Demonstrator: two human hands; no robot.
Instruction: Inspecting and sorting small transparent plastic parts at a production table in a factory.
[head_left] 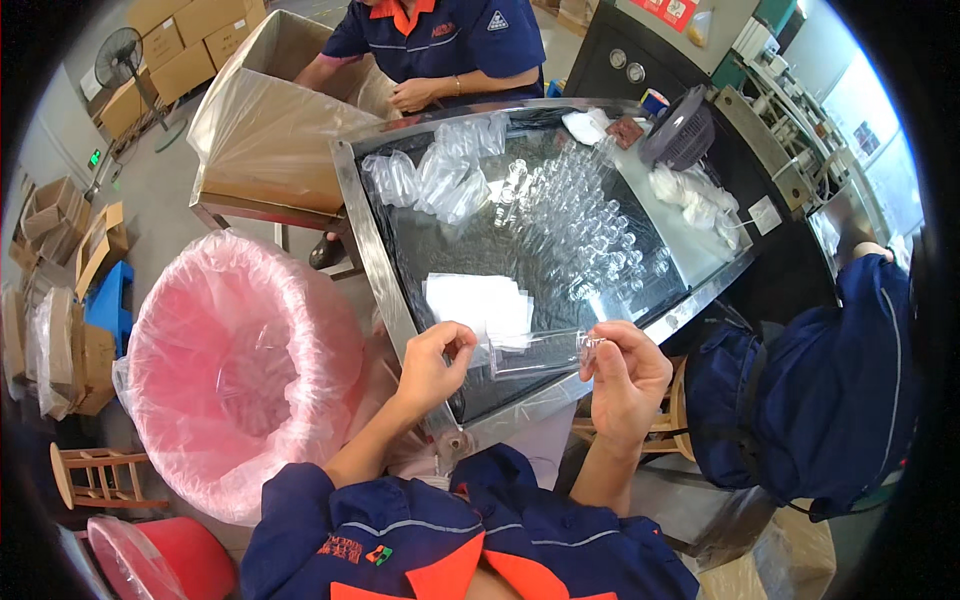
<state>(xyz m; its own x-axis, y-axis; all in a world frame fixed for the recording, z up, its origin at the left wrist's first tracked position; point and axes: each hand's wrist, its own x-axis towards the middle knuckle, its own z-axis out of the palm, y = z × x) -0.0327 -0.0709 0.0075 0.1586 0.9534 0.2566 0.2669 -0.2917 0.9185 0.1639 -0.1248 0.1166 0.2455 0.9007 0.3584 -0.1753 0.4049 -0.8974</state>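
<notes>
My right hand point(626, 385) is closed around the narrow, knobbed end of a clear, glass-like cylinder point(535, 355), held sideways above the table's near edge. Its wide end points toward my left hand point(437, 365), whose fingers are curled with thumb and forefinger together; whatever they may hold is too small to make out. Just beyond the cylinder lies a stack of white paper sheets point(470, 300). Many small clear pieces with rounded knobs point(590, 220) stand crowded farther back on the dark tabletop point(440, 250).
Clear plastic bags point(450, 170) lie at the table's far left. A pink-lined bin point(165, 370) stands at my left, beyond it a lined carton point(265, 160) where a co-worker point(440, 45) reaches in. A grey fan point(680, 130) sits far right; another person point(820, 380) is at my right.
</notes>
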